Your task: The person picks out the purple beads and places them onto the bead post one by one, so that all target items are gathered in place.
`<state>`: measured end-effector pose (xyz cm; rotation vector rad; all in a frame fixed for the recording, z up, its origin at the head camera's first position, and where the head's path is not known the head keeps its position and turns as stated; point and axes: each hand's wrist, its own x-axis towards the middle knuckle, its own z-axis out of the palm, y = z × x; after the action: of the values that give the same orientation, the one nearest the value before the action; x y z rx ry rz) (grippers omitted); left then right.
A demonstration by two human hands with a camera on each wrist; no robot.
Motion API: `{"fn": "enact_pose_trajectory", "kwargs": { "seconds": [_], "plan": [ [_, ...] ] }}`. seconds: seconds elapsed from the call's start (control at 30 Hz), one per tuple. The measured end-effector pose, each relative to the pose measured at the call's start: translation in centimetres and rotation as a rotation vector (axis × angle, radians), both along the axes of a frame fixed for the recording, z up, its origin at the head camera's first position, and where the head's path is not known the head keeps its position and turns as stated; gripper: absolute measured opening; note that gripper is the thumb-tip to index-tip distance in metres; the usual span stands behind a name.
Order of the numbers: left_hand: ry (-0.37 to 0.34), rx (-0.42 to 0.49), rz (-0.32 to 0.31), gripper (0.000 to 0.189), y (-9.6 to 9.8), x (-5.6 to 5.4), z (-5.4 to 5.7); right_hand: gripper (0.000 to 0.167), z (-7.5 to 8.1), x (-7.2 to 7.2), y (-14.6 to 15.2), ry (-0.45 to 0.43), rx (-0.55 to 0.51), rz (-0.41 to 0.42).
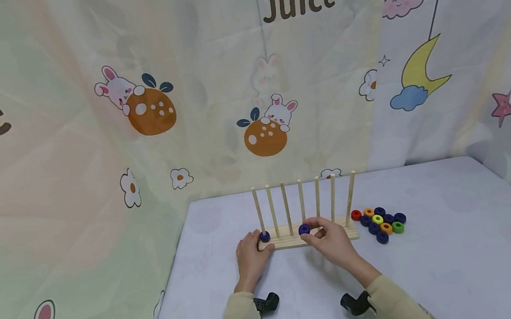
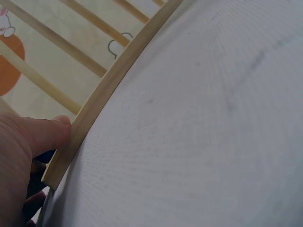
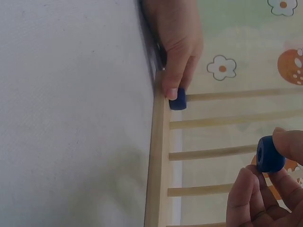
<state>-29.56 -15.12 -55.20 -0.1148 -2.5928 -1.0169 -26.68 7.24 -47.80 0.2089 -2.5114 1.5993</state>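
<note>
A wooden peg stand [image 1: 288,242] with several upright pegs stands on the table. My left hand [image 1: 250,260] grips the left end of its base, the thumb [image 2: 49,135] pressed on the front edge and the other fingers partly hidden behind. A blue bead [image 1: 265,237] sits at the foot of the leftmost peg, right by that hand. Between thumb and fingertips, my right hand [image 1: 336,245] pinches another blue bead [image 3: 271,155] in front of the middle pegs. Its hole shows in the right wrist view, and no peg passes through it.
Right of the stand lies a loose group of beads: several dark blue ones [image 1: 382,237], a red one [image 1: 356,215], a yellow one [image 1: 377,219], a green one [image 1: 398,227] and orange ones [image 1: 386,228]. A printed curtain [image 1: 208,80] hangs behind the white table [image 1: 459,241].
</note>
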Motion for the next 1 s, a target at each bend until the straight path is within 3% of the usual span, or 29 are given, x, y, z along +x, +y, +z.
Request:
{"fn": "enact_pose_trajectory", "kwargs": {
  "seconds": [0.5,1.0],
  "plan": [
    [-0.021,-0.006,0.003,0.058,0.0,-0.2,-0.1,0.034,3.2,-1.8,-2.0,0.132,0.061,0.098],
    [-0.01,-0.01,0.008,0.058,-0.1,-0.1,-0.2,0.033,5.0,-2.6,-3.3,0.187,0.076,0.139]
  ]
}}
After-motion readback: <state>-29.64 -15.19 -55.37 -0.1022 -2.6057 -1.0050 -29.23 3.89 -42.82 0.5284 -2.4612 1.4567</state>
